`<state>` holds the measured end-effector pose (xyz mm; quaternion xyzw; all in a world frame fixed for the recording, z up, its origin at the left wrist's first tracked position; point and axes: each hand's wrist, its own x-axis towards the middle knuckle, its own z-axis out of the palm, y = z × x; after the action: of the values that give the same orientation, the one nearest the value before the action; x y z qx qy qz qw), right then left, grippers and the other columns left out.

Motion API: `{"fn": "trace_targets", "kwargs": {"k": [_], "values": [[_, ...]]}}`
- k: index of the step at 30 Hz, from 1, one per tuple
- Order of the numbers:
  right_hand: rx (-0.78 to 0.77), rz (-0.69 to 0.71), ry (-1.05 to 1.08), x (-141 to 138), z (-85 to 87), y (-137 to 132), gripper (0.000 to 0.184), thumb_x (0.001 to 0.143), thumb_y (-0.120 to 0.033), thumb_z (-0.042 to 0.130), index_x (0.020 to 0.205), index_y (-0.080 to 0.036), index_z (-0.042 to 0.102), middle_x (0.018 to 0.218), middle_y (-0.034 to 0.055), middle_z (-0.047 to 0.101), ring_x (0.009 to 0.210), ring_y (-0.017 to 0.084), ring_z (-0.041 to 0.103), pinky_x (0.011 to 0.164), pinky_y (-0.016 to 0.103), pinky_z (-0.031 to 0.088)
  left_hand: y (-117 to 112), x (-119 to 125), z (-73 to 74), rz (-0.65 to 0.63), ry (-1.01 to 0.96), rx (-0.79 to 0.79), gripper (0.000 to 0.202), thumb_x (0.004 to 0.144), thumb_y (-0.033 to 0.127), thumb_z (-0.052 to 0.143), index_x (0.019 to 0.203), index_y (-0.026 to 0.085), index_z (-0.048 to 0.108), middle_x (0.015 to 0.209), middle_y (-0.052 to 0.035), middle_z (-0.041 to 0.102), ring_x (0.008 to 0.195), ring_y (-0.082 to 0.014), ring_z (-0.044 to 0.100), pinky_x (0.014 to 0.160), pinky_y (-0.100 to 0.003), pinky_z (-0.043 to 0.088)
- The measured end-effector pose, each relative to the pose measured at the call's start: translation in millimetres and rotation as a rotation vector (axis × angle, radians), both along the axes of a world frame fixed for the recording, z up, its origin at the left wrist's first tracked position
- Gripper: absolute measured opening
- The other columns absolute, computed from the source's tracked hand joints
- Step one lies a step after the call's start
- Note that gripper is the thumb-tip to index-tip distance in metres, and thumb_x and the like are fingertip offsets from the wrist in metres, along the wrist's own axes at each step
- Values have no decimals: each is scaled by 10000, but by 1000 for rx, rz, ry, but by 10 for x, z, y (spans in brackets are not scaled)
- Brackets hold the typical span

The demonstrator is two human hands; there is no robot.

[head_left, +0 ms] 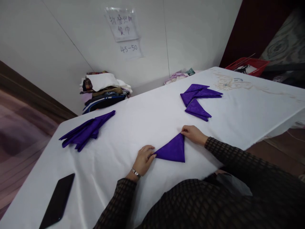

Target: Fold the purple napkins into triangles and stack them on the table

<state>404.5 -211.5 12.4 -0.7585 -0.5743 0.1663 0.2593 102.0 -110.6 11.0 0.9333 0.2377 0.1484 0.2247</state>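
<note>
A purple cloth napkin [173, 149], folded into a triangle, lies on the white tablecloth [147, 121] in front of me. Its left point is pinched between the thumb and fingers of my left hand [144, 159], which has a metal watch at the wrist. At the upper right corner, the fingertips of my right hand [194, 134] close on the fabric. Beyond my right hand lie several folded purple napkins [199, 95], partly overlapping. On the left side of the table is a bunch of purple napkins [85, 132], gathered loosely in long folds.
A black phone-like slab [58, 200] lies at the near left. Behind the table edge stands a pile of folded clothes [105, 90], with more fabric [177, 76] farther right. A red basket [259, 67] sits past the far right edge. Handwritten sheets [122, 25] hang on the wall.
</note>
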Motion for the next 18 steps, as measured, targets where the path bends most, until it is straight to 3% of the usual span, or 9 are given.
{"fn": "trace_targets", "kwargs": {"k": [10,18], "values": [[-102,-27,-287,-112,0,-4,189,884,-316,475,972,-194,590,921,77,671,826,213,598,644,284,360,-42,-13,-69,146,-60,12,132,832,288,549,737,208,595,1082,-54,598,1062,-217,515,918,-422,418],[-110,18,-303,-112,42,-15,127,886,-275,469,840,-203,563,869,50,640,762,183,570,615,274,334,-66,-38,-52,145,-49,8,154,846,274,512,728,213,590,1109,-49,598,1101,-214,502,945,-429,400]]}}
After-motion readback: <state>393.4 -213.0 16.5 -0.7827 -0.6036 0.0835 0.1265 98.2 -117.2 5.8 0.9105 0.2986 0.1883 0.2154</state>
